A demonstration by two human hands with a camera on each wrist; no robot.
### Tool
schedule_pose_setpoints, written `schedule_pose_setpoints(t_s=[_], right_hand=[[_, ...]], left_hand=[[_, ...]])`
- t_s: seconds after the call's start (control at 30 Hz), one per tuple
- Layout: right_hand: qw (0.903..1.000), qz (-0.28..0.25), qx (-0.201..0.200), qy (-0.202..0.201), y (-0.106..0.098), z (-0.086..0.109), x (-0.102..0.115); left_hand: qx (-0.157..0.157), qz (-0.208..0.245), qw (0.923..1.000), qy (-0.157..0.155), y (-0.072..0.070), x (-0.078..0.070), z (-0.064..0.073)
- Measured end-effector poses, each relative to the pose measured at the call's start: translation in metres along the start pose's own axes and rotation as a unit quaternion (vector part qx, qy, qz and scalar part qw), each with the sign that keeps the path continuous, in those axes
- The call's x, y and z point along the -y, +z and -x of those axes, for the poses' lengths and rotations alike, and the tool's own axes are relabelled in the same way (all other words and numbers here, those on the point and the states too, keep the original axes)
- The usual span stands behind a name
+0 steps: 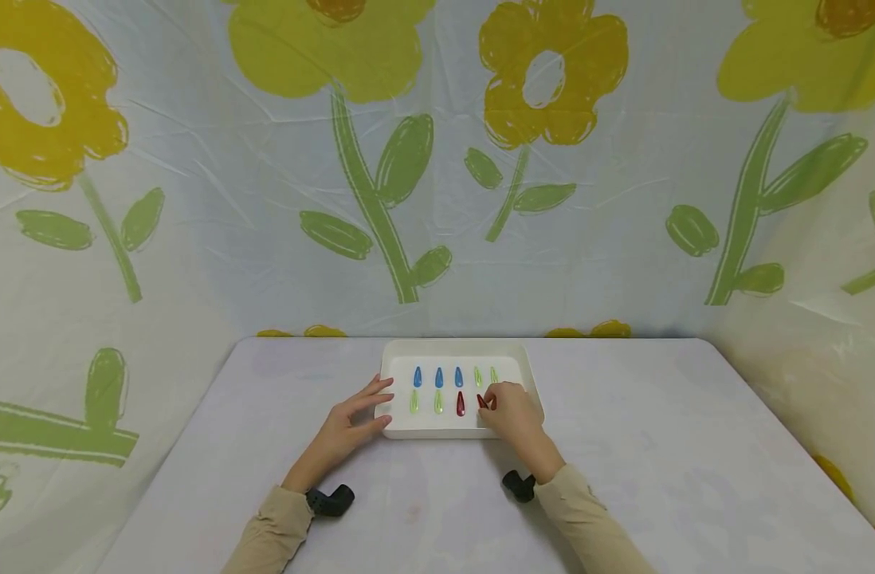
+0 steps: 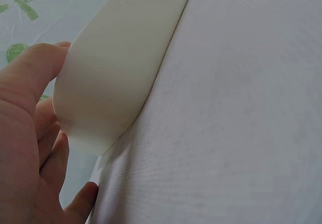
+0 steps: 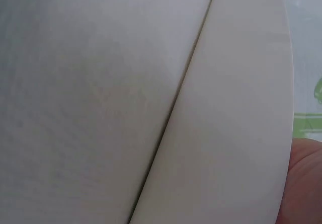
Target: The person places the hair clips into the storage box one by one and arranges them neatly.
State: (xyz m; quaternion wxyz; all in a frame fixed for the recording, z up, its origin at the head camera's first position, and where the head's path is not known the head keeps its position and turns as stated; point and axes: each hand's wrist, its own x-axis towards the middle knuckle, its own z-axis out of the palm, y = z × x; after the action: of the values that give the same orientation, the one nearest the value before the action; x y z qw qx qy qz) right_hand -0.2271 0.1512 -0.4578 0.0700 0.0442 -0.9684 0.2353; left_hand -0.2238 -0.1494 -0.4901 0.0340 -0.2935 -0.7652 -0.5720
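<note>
Snap hair clips lie in two rows in a white tray (image 1: 437, 434). The back row has three blue clips (image 1: 439, 378) and two light green clips (image 1: 478, 376). In front are two more light green clips (image 1: 413, 402) and a red clip (image 1: 461, 403). My right hand (image 1: 516, 416) pinches another red hair clip (image 1: 481, 401) at the row's right end, its fingers partly hiding it. My left hand (image 1: 346, 426) rests at the tray's left side, fingers spread over the rim, thumb near the front corner. In the left wrist view, the fingers (image 2: 53, 65) touch the tray wall (image 2: 113, 68).
The tray stands near the back edge of a pale covered table (image 1: 660, 462). Behind it hangs a flower-printed cloth (image 1: 452, 239). Dark wrist cameras (image 1: 330, 501) sit below both hands. The tray's outer wall (image 3: 236, 108) fills much of the right wrist view.
</note>
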Motion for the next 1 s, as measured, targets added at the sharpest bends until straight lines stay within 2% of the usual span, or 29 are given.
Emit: schedule_pose_setpoints(t_s=[0.37, 0.47, 0.7, 1.0], right_hand=[[0.9995, -0.026, 0.005, 0.018, 0.002, 0.0, 0.002], [0.9994, -0.03, -0.001, 0.018, 0.003, -0.001, 0.003], [0.9981, -0.053, -0.004, 0.032, 0.004, -0.003, 0.002], [0.9975, -0.065, -0.005, 0.028, 0.006, -0.003, 0.0]], left_hand=[[0.004, -0.001, 1.0, -0.007, 0.0, -0.003, 0.001], [0.003, -0.004, 1.0, -0.004, 0.0, 0.003, 0.001], [-0.001, -0.02, 0.9998, 0.007, 0.001, 0.028, 0.0], [0.006, -0.005, 1.0, 0.0, -0.001, 0.033, 0.0]])
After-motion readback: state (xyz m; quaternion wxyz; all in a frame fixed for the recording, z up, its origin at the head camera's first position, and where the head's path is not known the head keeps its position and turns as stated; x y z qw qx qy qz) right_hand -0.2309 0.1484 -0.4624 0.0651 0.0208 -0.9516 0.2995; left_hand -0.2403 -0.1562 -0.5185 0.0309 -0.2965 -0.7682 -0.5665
